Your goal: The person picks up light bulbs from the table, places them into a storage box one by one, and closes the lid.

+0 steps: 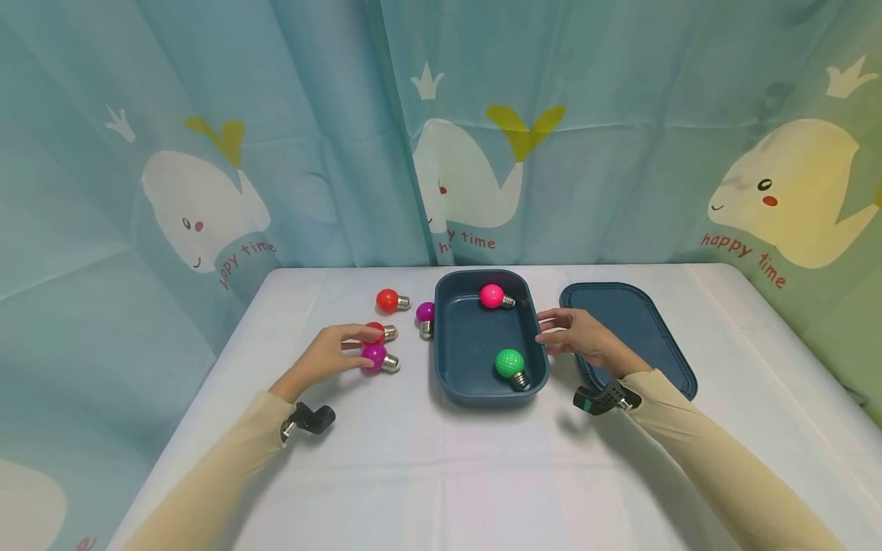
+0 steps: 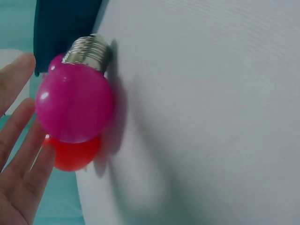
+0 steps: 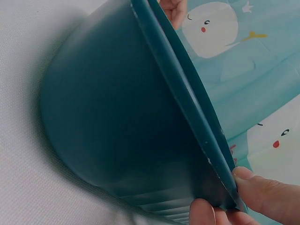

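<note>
My left hand [image 1: 327, 357] reaches around a magenta light bulb [image 1: 375, 357], thumb and fingers apart. In the left wrist view the fingers [image 2: 35, 161] lie beside that bulb's round globe, and whether they touch it I cannot tell. A red bulb [image 1: 374, 334] lies just behind it, partly covered by the fingers. At the right side of a dark blue box [image 1: 475, 340], my right hand [image 1: 582, 334] pinches the rim, thumb on top and fingers against the outer wall. Inside the box are a pink bulb [image 1: 491, 296] and a green bulb [image 1: 510, 363].
Another red bulb [image 1: 387, 301] lies farther back on the white table [image 1: 441, 467]. A purple bulb [image 1: 425, 312] is close against the box's left wall. Right of the box lies a dark blue lid [image 1: 634, 325]. A curtain [image 1: 331, 153] hangs behind the table.
</note>
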Demonstrator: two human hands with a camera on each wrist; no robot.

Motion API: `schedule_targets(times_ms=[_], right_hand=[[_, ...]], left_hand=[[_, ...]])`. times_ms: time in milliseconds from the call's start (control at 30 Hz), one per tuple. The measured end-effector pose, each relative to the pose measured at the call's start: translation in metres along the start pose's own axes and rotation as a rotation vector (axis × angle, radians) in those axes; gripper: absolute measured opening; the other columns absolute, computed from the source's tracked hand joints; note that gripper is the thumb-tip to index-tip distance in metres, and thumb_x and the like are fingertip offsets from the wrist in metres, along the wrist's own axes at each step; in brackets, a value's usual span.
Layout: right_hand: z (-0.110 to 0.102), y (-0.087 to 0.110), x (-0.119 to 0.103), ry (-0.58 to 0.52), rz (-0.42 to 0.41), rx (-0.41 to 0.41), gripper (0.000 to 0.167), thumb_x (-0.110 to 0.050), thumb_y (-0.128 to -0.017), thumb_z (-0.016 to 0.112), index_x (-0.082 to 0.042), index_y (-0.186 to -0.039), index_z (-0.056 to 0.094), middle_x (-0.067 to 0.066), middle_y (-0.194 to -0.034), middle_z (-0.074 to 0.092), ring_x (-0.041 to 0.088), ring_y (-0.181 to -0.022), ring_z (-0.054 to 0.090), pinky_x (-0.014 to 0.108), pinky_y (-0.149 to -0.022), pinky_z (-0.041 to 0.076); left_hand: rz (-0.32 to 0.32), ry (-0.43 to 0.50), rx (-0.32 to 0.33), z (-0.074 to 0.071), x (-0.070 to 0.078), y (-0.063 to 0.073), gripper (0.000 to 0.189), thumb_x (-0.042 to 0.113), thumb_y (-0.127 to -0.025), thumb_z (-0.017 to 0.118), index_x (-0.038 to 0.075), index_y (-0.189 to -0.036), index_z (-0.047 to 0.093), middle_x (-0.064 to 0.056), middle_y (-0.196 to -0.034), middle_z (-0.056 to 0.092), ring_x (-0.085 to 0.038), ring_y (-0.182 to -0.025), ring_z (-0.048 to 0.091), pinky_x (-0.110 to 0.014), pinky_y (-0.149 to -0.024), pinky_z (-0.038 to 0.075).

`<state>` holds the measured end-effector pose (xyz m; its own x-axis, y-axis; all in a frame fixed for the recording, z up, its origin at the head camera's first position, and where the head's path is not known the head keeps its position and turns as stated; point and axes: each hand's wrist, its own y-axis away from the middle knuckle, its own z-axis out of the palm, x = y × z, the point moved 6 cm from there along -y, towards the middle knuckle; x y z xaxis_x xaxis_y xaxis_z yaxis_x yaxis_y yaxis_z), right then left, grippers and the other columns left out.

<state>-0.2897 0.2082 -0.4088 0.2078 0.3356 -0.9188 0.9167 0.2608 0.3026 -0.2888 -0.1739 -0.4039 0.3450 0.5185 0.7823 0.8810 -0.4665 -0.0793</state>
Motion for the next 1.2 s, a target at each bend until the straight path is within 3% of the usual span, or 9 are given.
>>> schedule_targets(times_ms=[500, 667, 900, 1200], right_hand=[[0.0, -0.001, 0.001, 0.0, -0.012, -0.019, 0.06, -0.008, -0.087, 0.064, 0.007, -0.137, 0.036, 0.011, -0.113, 0.051, 0.004, -0.083, 0.061, 0.029, -0.081, 0.057], [-0.001, -0.002, 0.002, -0.007, -0.012, -0.018, 0.06, -0.007, -0.086, 0.064, 0.008, -0.137, 0.036, 0.009, -0.11, 0.052, 0.004, -0.082, 0.061, 0.028, -0.08, 0.057], [0.002, 0.0, -0.001, -0.013, -0.022, -0.032, 0.06, -0.007, -0.087, 0.063, 0.009, -0.137, 0.034, 0.011, -0.112, 0.051, 0.003, -0.083, 0.061, 0.028, -0.081, 0.057], [0.001, 0.001, -0.001, -0.004, -0.021, -0.023, 0.06, -0.008, -0.086, 0.064, 0.008, -0.137, 0.036, 0.01, -0.111, 0.051, 0.004, -0.081, 0.062, 0.027, -0.079, 0.057]], left_hand=[[-0.029, -0.053, -0.005, 0.009, -0.006, 0.007, 0.045, 0.007, -0.073, 0.078, 0.003, -0.116, 0.065, -0.016, -0.117, 0.066, -0.033, -0.115, 0.057, -0.043, -0.095, 0.05], [-0.017, -0.05, -0.028, 0.012, -0.005, 0.006, 0.046, 0.005, -0.072, 0.078, 0.002, -0.115, 0.065, -0.017, -0.117, 0.065, -0.033, -0.114, 0.057, -0.042, -0.093, 0.051], [-0.003, -0.12, -0.052, 0.017, -0.006, 0.006, 0.047, 0.007, -0.071, 0.079, 0.004, -0.116, 0.064, -0.016, -0.118, 0.065, -0.034, -0.113, 0.058, -0.045, -0.094, 0.051], [-0.038, -0.095, -0.104, 0.023, -0.011, 0.008, 0.053, 0.006, -0.072, 0.079, 0.005, -0.122, 0.061, -0.018, -0.125, 0.059, -0.037, -0.115, 0.058, -0.042, -0.091, 0.053]])
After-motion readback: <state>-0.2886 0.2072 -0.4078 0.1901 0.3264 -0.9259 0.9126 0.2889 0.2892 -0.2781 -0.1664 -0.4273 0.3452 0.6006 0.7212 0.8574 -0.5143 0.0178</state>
